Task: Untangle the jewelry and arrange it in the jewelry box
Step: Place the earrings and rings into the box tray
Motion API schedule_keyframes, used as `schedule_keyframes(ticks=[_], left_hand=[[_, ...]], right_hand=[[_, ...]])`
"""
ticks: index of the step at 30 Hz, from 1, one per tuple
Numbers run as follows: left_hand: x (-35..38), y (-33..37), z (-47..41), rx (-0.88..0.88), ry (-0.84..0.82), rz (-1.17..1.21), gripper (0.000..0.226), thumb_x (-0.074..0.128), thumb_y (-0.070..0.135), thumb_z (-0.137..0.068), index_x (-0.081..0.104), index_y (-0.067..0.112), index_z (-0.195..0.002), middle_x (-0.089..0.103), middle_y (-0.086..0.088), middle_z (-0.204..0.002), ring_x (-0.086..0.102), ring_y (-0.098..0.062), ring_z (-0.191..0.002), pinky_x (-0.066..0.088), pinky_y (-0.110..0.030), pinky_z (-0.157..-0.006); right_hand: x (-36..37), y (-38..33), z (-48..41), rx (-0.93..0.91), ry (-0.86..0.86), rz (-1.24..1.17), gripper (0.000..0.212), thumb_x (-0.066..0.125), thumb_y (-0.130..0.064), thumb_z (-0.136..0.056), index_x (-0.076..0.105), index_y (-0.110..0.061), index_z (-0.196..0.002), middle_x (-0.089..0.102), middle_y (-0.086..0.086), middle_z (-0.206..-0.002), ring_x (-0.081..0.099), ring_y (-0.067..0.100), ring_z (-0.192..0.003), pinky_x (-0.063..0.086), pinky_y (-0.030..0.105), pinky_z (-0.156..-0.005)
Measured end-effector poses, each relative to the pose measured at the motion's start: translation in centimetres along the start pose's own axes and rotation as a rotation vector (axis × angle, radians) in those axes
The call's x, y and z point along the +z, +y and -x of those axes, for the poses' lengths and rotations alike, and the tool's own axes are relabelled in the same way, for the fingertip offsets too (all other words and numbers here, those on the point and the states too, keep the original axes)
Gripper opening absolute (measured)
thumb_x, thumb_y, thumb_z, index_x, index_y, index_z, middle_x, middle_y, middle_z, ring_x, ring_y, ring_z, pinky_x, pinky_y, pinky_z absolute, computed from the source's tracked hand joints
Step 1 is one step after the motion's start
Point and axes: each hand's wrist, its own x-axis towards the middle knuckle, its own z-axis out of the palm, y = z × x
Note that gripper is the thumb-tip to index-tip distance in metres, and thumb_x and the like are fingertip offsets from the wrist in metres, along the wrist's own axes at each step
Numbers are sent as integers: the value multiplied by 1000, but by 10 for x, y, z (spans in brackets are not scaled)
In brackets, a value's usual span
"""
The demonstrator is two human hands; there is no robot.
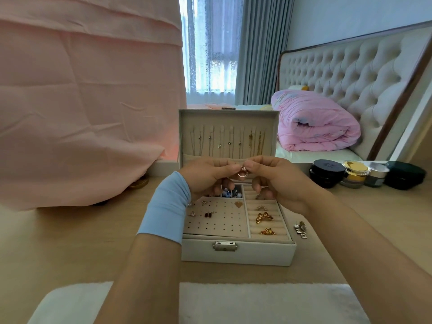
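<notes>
Bedroom table (70,242): jewelry box (236,253) open, centre. Above it, ring (242,172) pinched between left grip (205,176) and right grip (278,181), raised likely for freeing before slotting.

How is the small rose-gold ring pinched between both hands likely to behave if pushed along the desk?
The ring, pinched by the left hand and right hand, looks tiny, so probably light and easy to fumble. As a stiff-looking metal hoop, it would likely roll or skid on the smooth desk.
</notes>
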Motion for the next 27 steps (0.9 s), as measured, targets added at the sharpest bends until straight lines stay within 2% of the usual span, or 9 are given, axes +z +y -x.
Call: schedule_keyframes(ticks=[2,6,9,12,14,17,21,24,27], left_hand=[[1,1,1,4,-42,63,19,51,23,-100,67,13,-103,69,4,-73,56,-8,-63,41,-16,-52],[-2,-2,-1,-27,83,-221,21,57,35,-96,73,23,-89,71,-15,-92,55,-22,-76,45,-27,-61],[0,1,-2,-63,190,-452,20,56,38,-96,70,25,-88,71,-3,-78,56,-14,-66,47,-29,-67],[5,7,-3,13,288,-434,15,56,29,-98,66,23,-89,66,7,-76,55,-8,-61,44,-21,-60],[11,8,-6,67,308,-434,13,56,26,-97,66,21,-89,68,5,-83,56,-9,-65,49,-23,-64],[21,7,-10,93,311,-494,12,57,26,-97,65,22,-89,67,4,-84,57,-10,-65,47,-24,-64],[27,5,-16,101,345,-563,12,57,25,-97,65,23,-88,66,3,-82,56,-9,-66,47,-25,-64],[30,6,-16,121,352,-539,10,58,20,-96,66,24,-91,67,6,-85,56,-5,-67,48,-22,-67],[34,6,-17,135,335,-530,10,61,18,-94,67,27,-91,69,9,-86,58,-3,-71,50,-22,-71]], right_hand=[[-4,0,1,-25,-55,-9,22,69,-27,-87,68,-11,-101,65,3,-84,50,12,-57,33,23,-46],[-9,-4,4,-151,-90,235,6,65,-18,-95,68,-14,-92,59,4,-70,49,12,-58,37,23,-49],[-9,-14,9,-181,-134,496,8,69,-18,-94,72,-16,-86,61,3,-62,49,13,-53,44,21,-53],[-1,-19,13,-103,-331,764,3,75,-23,-89,77,-21,-87,73,2,-74,57,12,-55,52,20,-64],[3,-17,14,-50,-400,891,4,77,-27,-87,78,-25,-91,75,-9,-78,64,3,-62,50,12,-68],[0,-17,12,-84,-328,852,7,76,-27,-88,78,-25,-94,72,-16,-74,58,-5,-56,45,8,-61],[-25,-20,7,-232,-20,777,5,77,-20,-87,79,-23,-84,72,-13,-72,60,-8,-65,42,12,-67],[-40,-13,4,-78,-47,968,8,80,-29,-84,79,-29,-92,72,-15,-89,64,-2,-85,43,13,-71],[-42,-4,1,-5,-75,997,8,82,-33,-82,80,-32,-90,73,-15,-90,65,1,-89,47,16,-76]])
